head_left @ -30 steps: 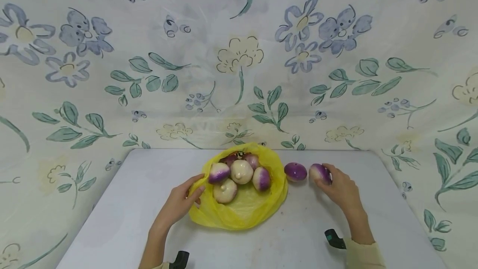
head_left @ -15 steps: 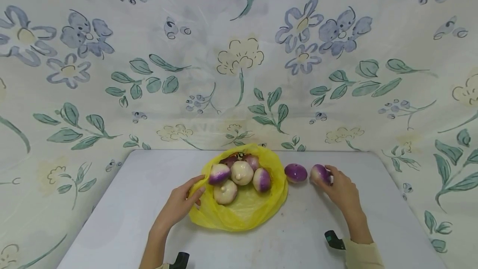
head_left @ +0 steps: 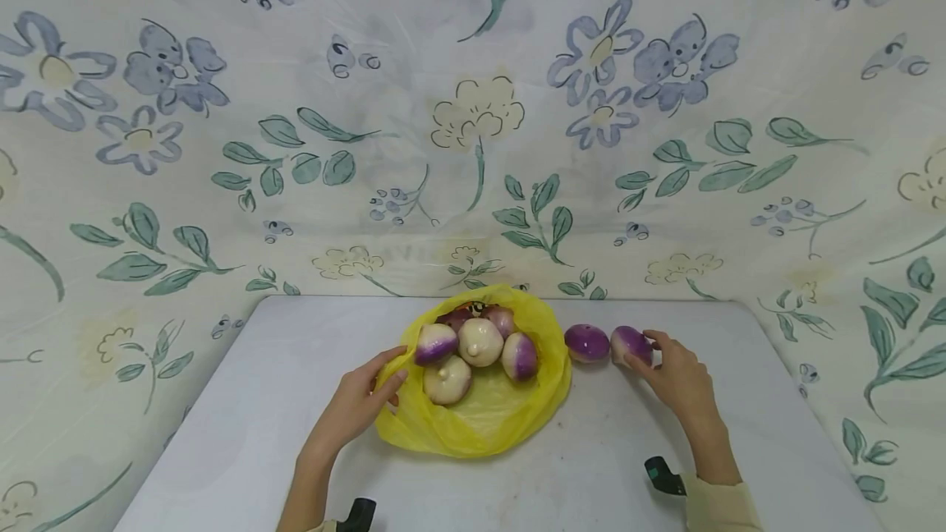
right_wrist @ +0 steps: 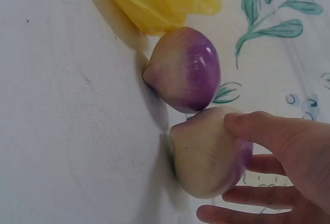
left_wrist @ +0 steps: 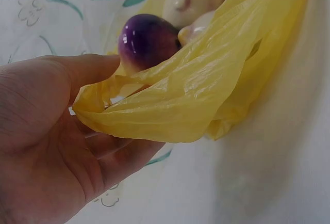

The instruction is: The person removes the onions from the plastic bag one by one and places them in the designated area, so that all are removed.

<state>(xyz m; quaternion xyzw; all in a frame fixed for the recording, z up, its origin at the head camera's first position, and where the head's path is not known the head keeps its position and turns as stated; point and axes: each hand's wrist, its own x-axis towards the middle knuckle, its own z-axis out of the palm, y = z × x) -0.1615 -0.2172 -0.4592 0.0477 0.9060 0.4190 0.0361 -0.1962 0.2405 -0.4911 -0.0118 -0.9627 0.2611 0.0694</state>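
A yellow plastic bag (head_left: 480, 433) lies opened out on the white table with several purple-and-white turnips (head_left: 479, 341) inside. My left hand (head_left: 351, 405) holds the bag's left edge, its thumb over the rim and its fingers beneath, as the left wrist view shows. To the right of the bag sits a loose turnip (head_left: 587, 343), mostly purple from above. Right beside it is another turnip (right_wrist: 206, 157), gripped by my right hand (head_left: 681, 376) between the thumb on one side and the fingers behind. These two turnips meet in the right wrist view.
The white table (head_left: 591, 466) ends at a floral cloth backdrop (head_left: 473, 146) that rises behind and at both sides. Black camera mounts (head_left: 663, 476) are worn at both wrists. Darker reddish-purple turnips (head_left: 454, 318) lie at the back of the bag.
The turnip in my right hand has turned so more purple faces up, and it has shifted slightly left against its neighbour. My left hand and the bag stay in place.
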